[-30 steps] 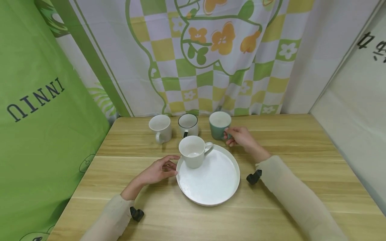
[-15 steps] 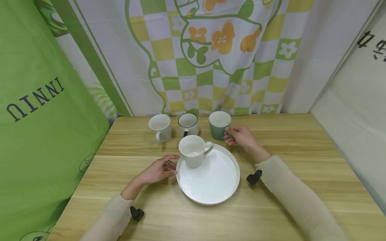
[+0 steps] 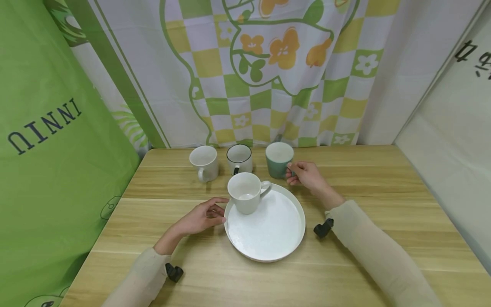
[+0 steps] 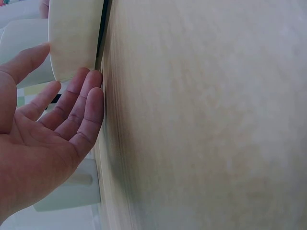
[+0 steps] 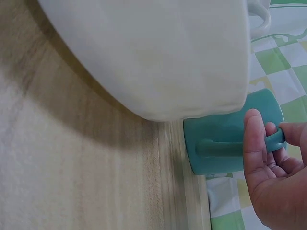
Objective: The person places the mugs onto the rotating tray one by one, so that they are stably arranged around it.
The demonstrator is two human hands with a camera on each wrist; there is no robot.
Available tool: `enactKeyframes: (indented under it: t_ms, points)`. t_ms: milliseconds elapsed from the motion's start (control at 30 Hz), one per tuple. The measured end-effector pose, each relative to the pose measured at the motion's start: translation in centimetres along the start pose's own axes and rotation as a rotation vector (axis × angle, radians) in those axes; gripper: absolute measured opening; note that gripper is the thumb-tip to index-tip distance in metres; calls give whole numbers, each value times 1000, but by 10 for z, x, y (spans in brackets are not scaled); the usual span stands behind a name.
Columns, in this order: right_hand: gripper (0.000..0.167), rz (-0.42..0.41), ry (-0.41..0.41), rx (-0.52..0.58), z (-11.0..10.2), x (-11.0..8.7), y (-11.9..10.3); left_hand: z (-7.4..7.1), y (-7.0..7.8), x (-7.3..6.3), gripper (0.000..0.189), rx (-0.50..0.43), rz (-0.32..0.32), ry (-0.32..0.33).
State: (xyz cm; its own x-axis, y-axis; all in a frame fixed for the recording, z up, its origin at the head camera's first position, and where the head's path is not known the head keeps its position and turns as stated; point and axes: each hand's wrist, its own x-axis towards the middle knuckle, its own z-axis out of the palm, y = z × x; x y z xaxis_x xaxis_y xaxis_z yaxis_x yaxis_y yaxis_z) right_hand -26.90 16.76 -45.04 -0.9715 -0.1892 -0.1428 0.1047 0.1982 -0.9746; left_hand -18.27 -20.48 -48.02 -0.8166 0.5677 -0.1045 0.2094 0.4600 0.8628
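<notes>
A white round tray (image 3: 276, 238) lies mid-table, and a white mug (image 3: 245, 192) stands on its far left part. Behind the tray stands a green mug (image 3: 279, 159). My right hand (image 3: 292, 174) holds that mug's handle; in the right wrist view the thumb and curled fingers (image 5: 254, 143) pinch the teal handle (image 5: 225, 146) beside the tray's wall (image 5: 158, 57). On the table my left hand (image 3: 220, 211) rests at the tray's left rim. Its fingers (image 4: 84, 103) are relaxed, their tips against the tray's wall (image 4: 74, 38), and it holds nothing.
Two more mugs stand at the back: a plain white one (image 3: 203, 163) and a black-rimmed one (image 3: 239, 159). Patterned curtains hang close behind the table's far edge, and a green sheet stands along the left. Bare wood (image 3: 383, 179) stretches right of the tray.
My right hand has settled slightly closer onto the green mug's handle. The mug, the tray and the left hand have not moved.
</notes>
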Motion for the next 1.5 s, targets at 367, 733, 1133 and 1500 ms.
enactKeyframes:
  t_ms: [367, 733, 1133, 1500]
  points:
    - [42, -19, 10, 1, 0, -3, 1, 0, 0, 0, 56, 1, 6, 2]
    - [43, -43, 26, -7, -1, -8, -1, 0, 1, -1, 56, 1, 10, 4]
    - [42, -56, 22, -25, -6, -22, -5, 0, 2, -2, 56, 1, 11, 0]
    - [42, -74, 28, -31, -11, -34, -6, 0, 6, -4, 57, 15, 18, 4]
